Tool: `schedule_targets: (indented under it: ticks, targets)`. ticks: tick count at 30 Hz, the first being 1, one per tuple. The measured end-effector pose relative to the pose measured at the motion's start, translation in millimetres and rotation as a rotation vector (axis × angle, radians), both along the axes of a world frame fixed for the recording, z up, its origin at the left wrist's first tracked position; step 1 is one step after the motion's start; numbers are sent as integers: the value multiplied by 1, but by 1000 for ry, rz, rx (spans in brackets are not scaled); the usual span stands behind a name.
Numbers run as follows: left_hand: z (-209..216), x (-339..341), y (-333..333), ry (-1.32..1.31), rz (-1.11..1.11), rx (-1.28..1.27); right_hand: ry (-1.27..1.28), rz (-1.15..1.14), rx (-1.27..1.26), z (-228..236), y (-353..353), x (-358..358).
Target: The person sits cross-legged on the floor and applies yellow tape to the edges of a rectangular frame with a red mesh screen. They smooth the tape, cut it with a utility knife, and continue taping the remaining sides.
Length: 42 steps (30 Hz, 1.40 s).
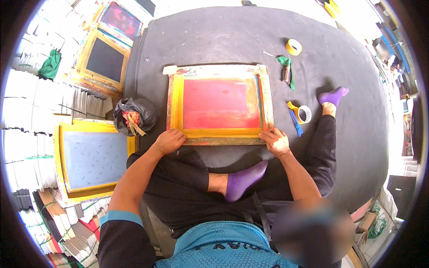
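We are finding the left hand (pixel 171 141) nearly closed, its fingers gripping the framed red screen (pixel 218 105) at the 8 o'clock corner; the right hand (pixel 276 142) is likewise gripping the 4 o'clock corner. The screen is lying on a dark surface (pixel 201 38). From it, we are recording a tape roll (pixel 308 115) at 3 o'clock and a black bag (pixel 145 110) at 9.

The mesh (pixel 214 105) is red, its border (pixel 219 132) yellow, the socks (pixel 246 181) purple.
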<state>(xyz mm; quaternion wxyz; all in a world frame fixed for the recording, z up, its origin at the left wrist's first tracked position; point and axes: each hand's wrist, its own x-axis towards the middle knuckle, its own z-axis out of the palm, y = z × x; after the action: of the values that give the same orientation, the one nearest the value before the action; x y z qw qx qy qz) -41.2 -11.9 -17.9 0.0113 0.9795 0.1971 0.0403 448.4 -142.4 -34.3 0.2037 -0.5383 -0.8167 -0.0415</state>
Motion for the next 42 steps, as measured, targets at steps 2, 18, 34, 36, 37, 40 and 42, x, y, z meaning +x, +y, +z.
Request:
schedule_targets:
  ticks: [2,18,34,36,37,40,42]
  targets:
    - [2,1,2,0,-67,41,-31,7,4,-1,-2,2]
    - [8,-14,-13,184,-86,38,-150,62,-183,16,-30,10]
    - [26,77,-35,-90,448,-174,-57,149,-338,51,8,-30]
    - [9,121,-47,-168,338,-262,-22,206,-383,54,19,-64]
    - [2,128,-54,-127,280,-249,-3,236,-399,54,24,-72]
    - [-12,134,-75,-14,131,-259,-178,356,-513,22,15,-68]
    - [-9,127,-71,33,98,-278,-216,373,-534,19,16,-63]
